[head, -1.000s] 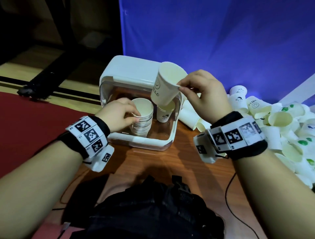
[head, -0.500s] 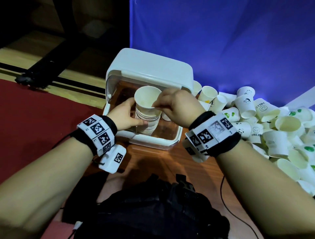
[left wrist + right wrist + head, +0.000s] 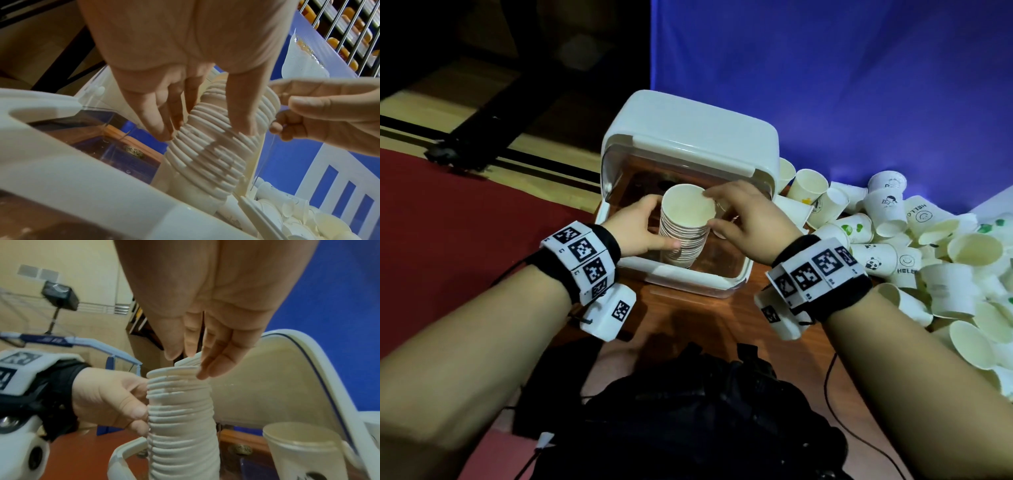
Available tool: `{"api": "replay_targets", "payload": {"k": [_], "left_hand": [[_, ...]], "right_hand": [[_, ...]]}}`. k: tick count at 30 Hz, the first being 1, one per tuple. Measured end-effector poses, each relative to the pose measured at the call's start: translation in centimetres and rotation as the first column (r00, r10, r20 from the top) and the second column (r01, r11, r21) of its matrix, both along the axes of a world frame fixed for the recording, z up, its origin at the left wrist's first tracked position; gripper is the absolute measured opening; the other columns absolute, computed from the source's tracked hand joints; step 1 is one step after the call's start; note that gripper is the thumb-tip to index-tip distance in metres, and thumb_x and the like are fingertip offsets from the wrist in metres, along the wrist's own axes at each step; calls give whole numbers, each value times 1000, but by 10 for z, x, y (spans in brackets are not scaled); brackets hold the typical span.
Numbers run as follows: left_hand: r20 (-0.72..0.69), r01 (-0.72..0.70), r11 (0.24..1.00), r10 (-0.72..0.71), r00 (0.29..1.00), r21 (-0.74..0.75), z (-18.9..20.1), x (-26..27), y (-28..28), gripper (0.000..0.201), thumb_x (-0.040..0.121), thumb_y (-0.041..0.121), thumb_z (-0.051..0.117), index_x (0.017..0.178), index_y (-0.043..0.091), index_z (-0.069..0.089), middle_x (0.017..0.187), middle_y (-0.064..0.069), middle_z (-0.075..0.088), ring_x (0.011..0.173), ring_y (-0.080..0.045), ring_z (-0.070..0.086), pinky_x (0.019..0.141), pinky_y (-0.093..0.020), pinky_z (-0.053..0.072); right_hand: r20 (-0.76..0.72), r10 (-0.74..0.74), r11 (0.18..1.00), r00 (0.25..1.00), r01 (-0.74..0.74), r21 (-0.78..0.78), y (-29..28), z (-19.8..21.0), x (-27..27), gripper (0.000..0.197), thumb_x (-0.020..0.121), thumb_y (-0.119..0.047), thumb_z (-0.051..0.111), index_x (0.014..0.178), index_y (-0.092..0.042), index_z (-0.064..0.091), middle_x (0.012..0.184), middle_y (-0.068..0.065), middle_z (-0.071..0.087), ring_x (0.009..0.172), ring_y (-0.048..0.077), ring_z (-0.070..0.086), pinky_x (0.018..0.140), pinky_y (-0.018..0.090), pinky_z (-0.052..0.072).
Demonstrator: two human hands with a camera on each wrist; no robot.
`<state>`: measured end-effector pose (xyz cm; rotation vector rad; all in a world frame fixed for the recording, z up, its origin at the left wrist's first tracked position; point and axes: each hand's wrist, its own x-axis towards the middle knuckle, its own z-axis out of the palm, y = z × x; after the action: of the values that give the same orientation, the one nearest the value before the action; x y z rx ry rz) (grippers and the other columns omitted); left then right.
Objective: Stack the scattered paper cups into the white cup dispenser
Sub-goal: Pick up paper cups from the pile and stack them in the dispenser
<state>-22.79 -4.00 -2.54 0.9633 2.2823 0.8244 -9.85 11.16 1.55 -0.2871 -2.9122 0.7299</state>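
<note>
The head camera looks forward and down from above onto the white cup dispenser [image 3: 690, 144] and the wooden table [image 3: 698, 318]. The left wrist camera sits close under the left hand [image 3: 185, 48], facing along its fingers to the stack of cups [image 3: 216, 146]. The right wrist camera looks likewise past the right hand [image 3: 216, 296], slightly blurred. All three share the stack.

The cup dispenser [image 3: 690, 137] is white with a clear, brown-tinted front. The stack of cups [image 3: 683, 233] inside is cream-white, ribbed with rims. The loose cups [image 3: 914, 246] are white, some printed with green hearts, black pandas or "HELLO" smileys. The backdrop [image 3: 825, 68] is blue, the table [image 3: 709, 318] reddish-brown wood, the wristbands [image 3: 582, 253] black with black-and-white square markers.
</note>
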Motion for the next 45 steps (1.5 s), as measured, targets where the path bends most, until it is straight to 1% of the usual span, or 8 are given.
{"api": "replay_targets", "payload": {"k": [8, 11, 15, 24, 29, 35, 40, 45], "left_hand": [[-40, 36, 975, -46, 998, -218, -4, 1, 5, 80, 75, 35, 72, 139, 11, 30, 141, -8, 46, 125, -25, 47, 104, -34, 38], [-31, 28, 976, -35, 999, -216, -5, 1, 6, 80, 75, 35, 72, 139, 11, 30, 139, -8, 47, 124, -25, 47, 103, -34, 37], [-23, -4, 980, 0, 1000, -200, -7, -4, 3, 79, 76, 35, 71, 138, 10, 31, 138, -7, 48, 125, -24, 46, 102, -32, 36], [-12, -119, 980, 118, 993, -158, -11, -26, 3, 74, 76, 37, 71, 137, 15, 35, 137, -7, 51, 122, -24, 50, 99, -33, 39], [-23, -164, 976, 162, 986, -142, -10, -37, 12, 71, 80, 35, 67, 139, 16, 33, 138, -8, 50, 124, -26, 48, 97, -32, 39], [-36, -223, 967, 220, 975, -121, -9, -51, 24, 59, 85, 31, 62, 135, 9, 39, 138, -11, 49, 126, -28, 46, 100, -32, 37], [-33, -281, 953, 279, 960, -117, -12, -61, 30, 61, 85, 31, 61, 135, 7, 37, 136, -13, 50, 124, -30, 47, 97, -32, 39], [-9, -306, 945, 307, 952, -117, -15, -67, 34, 61, 84, 31, 62, 134, 5, 37, 133, -14, 51, 121, -30, 49, 95, -33, 40]], "right_hand": [[461, -120, 987, 880, 155, -39, -4, -36, -4, 52, 87, -29, 60, 132, -9, 44, 121, 9, 60, 109, 24, 57, 91, 29, 45], [454, -93, 968, 886, 187, -168, -13, -45, -14, 47, 82, -33, 65, 119, -8, 49, 96, 2, 62, 88, 18, 58, 73, 25, 46], [454, -66, 948, 889, 198, -250, -16, -50, -23, 47, 81, -30, 67, 118, -10, 46, 87, -4, 61, 76, 9, 58, 72, 21, 48], [471, -83, 935, 878, 232, -267, -12, -53, -59, 66, 82, -25, 66, 136, -9, 33, 109, 9, 63, 104, 23, 59, 97, 33, 45], [457, -127, 899, 881, 296, -322, -10, -52, -77, 65, 81, -21, 67, 135, -9, 35, 97, 4, 58, 94, 21, 58, 94, 36, 48], [451, -160, 880, 878, 334, -338, -10, -48, -102, 52, 79, -19, 67, 126, -9, 46, 117, 14, 63, 106, 27, 61, 96, 41, 48], [448, -179, 925, 876, 305, -227, -6, -43, -113, 48, 86, -27, 60, 129, -10, 45, 115, 6, 59, 105, 19, 56, 77, 20, 37], [427, -216, 939, 878, 307, -155, -8, -46, -119, 57, 87, -29, 59, 136, -11, 37, 136, 11, 50, 121, 27, 49, 83, 23, 35]]}}
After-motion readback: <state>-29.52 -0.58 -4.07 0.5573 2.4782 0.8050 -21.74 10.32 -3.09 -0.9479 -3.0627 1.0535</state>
